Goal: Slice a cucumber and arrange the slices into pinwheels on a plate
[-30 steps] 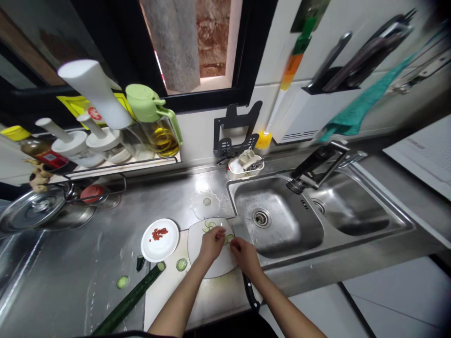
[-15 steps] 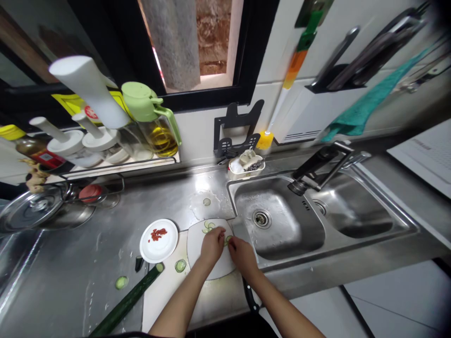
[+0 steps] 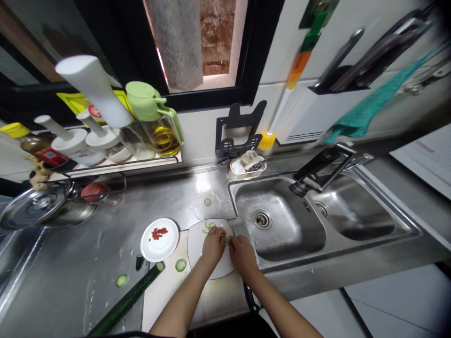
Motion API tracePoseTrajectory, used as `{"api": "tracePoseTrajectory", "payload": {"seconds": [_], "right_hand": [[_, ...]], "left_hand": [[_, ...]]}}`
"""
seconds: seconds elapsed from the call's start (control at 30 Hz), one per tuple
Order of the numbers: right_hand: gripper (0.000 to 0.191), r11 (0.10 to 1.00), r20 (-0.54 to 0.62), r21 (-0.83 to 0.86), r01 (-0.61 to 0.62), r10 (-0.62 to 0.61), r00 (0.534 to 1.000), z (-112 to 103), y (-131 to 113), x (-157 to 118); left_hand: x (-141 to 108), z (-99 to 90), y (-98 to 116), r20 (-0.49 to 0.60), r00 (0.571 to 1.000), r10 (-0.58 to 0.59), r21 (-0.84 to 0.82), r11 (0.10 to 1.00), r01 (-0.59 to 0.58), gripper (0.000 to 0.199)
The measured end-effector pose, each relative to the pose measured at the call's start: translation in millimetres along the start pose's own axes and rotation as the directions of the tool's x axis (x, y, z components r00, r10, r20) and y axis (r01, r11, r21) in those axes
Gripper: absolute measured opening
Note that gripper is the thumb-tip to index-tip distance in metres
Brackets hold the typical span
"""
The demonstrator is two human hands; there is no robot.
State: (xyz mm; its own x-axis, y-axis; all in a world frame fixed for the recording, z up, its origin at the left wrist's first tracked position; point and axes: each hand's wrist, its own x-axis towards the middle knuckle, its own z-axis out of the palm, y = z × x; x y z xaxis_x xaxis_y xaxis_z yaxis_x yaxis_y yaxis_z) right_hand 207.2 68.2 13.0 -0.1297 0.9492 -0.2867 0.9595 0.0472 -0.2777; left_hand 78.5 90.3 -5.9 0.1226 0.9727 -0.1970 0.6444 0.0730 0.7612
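Both hands are over a white square plate (image 3: pixel 197 249). My left hand (image 3: pixel 213 244) has its fingers bent together above the plate's middle. My right hand (image 3: pixel 242 253) pinches a thin cucumber slice (image 3: pixel 227 241) near the plate's right side. Whether the left fingertips also hold something is hidden. More cucumber slices (image 3: pixel 208 226) lie at the plate's upper edge. Left of the plate, a small stack of slices (image 3: pixel 181 265) rests on the cutting board (image 3: pixel 162 300). A long cut cucumber (image 3: pixel 128 300) lies across the board's left edge. A round plate (image 3: pixel 169 244) bears small red pieces (image 3: pixel 158 233).
The steel sink (image 3: pixel 282 234) with a black faucet (image 3: pixel 310 171) is on the right. A black knife handle (image 3: pixel 250 298) lies below my right wrist. Jars and an oil bottle (image 3: pixel 160 136) stand on a shelf (image 3: pixel 123 165) at the upper left.
The camera view has shifted slightly. The right hand's fingers have moved a little at the slice; both hands stay over the plate.
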Motion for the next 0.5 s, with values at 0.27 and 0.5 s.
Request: {"api": "tracePoseTrajectory", "payload": {"seconds": [0.27, 0.5], "right_hand": [[0.021, 0.996, -0.038, -0.062, 0.056, -0.059, 0.998, 4, 6, -12], [0.025, 0.995, -0.098, -0.008, 0.095, -0.096, 0.991, 9, 9, -21]], "left_hand": [[0, 1.8, -2, 0.035, 0.999, 0.038, 0.051, 0.998, -0.04, 0.02], [-1, 2.2, 0, -0.001, 0.998, 0.058, 0.063, 0.996, -0.058, 0.021]]}}
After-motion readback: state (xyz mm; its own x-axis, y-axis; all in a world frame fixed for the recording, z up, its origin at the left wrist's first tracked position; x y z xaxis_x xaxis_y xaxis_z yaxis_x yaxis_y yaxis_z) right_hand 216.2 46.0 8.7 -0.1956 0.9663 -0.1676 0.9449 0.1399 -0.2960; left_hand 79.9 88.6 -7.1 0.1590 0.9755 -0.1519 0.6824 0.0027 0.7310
